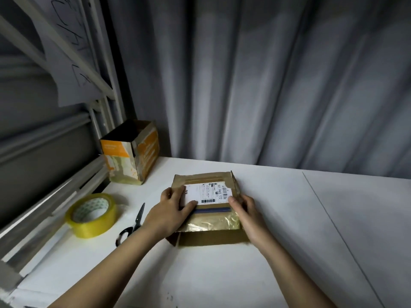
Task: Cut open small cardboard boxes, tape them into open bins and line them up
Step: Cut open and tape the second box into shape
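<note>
A small brown cardboard box [206,207] lies flat on the white table [289,230], in the middle of the view and close to the person. Its top carries a white shipping label [210,193] with barcodes, a dark blue strip just below the label, and a patch of shiny clear tape over the near flap. The near side of the box shows as a plain brown wall.

The left hand [169,215] rests on the left part of the box top, its grip spread: the fingers reach round the far left edge while the thumb lies flat across the label's lower left corner. The right hand [246,215] lies along the right edge of the box, grip also spread, thumb tip touching the label's lower right corner and fingers down the side.

To the left, well apart from the box, a roll of yellowish clear packing tape [92,215] lies flat on the table. Black-handled scissors [132,225] lie between the roll and the left forearm, blades closed and pointing away. At the far left corner stands an orange-and-white carton bin [131,157], upright and open at the top. A grey pleated curtain [278,85] hangs behind the table.
</note>
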